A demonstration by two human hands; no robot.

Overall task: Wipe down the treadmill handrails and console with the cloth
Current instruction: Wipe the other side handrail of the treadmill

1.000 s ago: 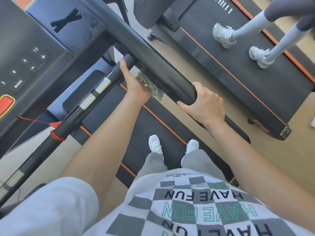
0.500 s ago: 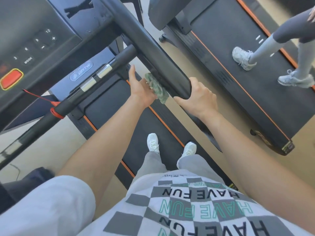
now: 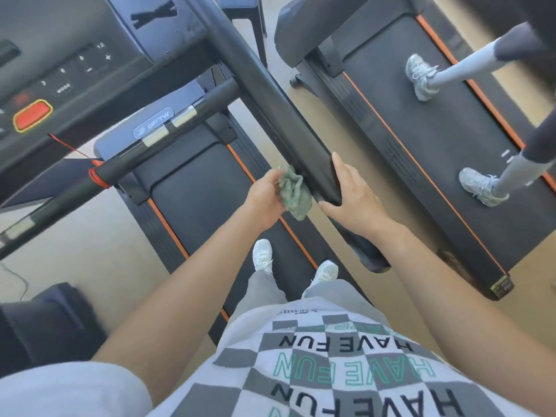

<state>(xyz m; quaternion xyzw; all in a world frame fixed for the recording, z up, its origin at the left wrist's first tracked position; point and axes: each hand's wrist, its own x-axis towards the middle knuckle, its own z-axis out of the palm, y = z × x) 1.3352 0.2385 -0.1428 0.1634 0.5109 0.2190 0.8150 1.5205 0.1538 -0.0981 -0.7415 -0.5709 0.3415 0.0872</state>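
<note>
The thick black right handrail (image 3: 264, 94) runs from the console (image 3: 69, 55) down to its blunt end near the frame's middle. My left hand (image 3: 264, 195) is closed on a crumpled grey-green cloth (image 3: 293, 191), which presses against the left side of the handrail's end. On the other side of that end rests my right hand (image 3: 352, 194), fingers spread along the rail and its thumb under the tip. A thinner front bar (image 3: 150, 145) with silver pulse sensors crosses below the console.
I stand on the treadmill belt (image 3: 195, 188), white shoes (image 3: 263, 255) visible below. Another person's legs (image 3: 469, 67) walk on the neighbouring treadmill (image 3: 421, 152) to the right. A red stop button (image 3: 31, 115) and a red safety cord (image 3: 69, 145) sit at the console's left. A dark object (image 3: 45, 320) lies lower left.
My left hand has slid the cloth down the handrail from its middle to its end. My right hand has loosened from a full grip to an open hold at the tip.
</note>
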